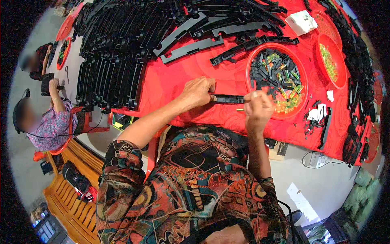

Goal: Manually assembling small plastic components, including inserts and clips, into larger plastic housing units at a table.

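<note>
Red cloth (pixel 166 77) with a faint swirl pattern covers the counter (pixel 290 134), where notched black plastic strips (pixel 109 85) lie in dense rows. Near the front edge, beside a round red bowl (pixel 300 106) of small black and translucent yellow-green bits, is a narrow, straight black piece (pixel 228 99). My left hand (pixel 198 92) pinches its left end, fingers curled. My right hand (pixel 259 106), blurred, curls at the other end; I cannot tell what it grips. My left forearm slants inward; my right stands nearly upright.

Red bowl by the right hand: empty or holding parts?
Holding parts: the bowl has black pieces and yellow-green pieces across most of its bottom.
</note>
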### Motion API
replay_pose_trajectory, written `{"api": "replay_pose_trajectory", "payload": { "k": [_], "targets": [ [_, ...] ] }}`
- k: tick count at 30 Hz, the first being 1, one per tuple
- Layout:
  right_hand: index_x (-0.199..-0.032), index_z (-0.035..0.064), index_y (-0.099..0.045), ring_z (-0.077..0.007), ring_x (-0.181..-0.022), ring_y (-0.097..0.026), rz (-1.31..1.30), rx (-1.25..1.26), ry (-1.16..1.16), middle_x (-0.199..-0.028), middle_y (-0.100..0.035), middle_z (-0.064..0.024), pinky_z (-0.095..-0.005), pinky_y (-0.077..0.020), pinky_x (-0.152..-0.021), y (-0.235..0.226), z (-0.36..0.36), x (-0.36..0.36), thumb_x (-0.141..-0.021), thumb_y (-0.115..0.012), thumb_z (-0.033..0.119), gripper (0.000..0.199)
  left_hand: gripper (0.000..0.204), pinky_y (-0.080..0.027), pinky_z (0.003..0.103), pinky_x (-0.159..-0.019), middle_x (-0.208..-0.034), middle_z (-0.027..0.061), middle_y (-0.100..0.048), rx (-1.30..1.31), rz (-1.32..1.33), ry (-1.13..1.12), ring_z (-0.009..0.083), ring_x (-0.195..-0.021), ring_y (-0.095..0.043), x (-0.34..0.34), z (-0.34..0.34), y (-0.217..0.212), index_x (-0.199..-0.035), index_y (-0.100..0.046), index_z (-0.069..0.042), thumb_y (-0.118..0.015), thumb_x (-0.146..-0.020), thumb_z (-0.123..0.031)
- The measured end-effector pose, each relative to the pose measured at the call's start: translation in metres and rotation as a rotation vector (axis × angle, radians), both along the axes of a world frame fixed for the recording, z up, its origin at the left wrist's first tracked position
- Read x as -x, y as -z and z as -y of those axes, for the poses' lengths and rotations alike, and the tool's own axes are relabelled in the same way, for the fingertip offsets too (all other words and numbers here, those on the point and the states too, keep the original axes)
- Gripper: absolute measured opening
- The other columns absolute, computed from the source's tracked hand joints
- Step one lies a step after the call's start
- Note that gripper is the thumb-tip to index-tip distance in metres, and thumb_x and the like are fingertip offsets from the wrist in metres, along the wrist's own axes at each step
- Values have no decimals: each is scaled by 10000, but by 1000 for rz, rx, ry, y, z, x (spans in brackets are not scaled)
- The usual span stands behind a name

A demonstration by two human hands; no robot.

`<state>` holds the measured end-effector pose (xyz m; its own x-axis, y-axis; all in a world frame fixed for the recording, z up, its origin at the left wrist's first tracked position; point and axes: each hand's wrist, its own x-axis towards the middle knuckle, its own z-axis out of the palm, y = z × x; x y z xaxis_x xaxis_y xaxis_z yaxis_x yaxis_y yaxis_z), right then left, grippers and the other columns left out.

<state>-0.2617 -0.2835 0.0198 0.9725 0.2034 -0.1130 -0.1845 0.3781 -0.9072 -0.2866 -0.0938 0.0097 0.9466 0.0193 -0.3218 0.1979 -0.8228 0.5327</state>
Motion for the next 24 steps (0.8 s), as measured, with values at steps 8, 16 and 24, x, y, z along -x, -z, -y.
{"api": "replay_pose_trajectory", "payload": {
  "k": [8,16,24],
  "targets": [
    [-645,7,-522,-58,-478,-396,114,149,21,-592,-524,-29,-223,-308,-425,29,-5,16,-840,-489,111,223,287,-428,386,-610,-729,100,-569,50,-15,-29,268,-719,-571,-1,2,-3,-770,-551,-48,-752,-623,-191],
    [-589,45,-383,-105,-360,-260,-75,-513,71,-480,-313,-16,-274,-231,-368,20,-19,-19,-874,-428,172,315,265,-444,411,-629,-732,138,-610,44,-39,-42,310,-752,-597,-3,2,-5,-734,-579,-31,-746,-606,-191],
    [-567,82,-313,-95,-352,-210,-157,-340,151,-490,-300,-2,-263,-199,-361,19,-32,-14,-867,-427,175,333,275,-447,418,-623,-710,152,-612,37,-42,-81,319,-728,-601,-1,2,0,-708,-582,-21,-744,-604,-217]
  ]
}}
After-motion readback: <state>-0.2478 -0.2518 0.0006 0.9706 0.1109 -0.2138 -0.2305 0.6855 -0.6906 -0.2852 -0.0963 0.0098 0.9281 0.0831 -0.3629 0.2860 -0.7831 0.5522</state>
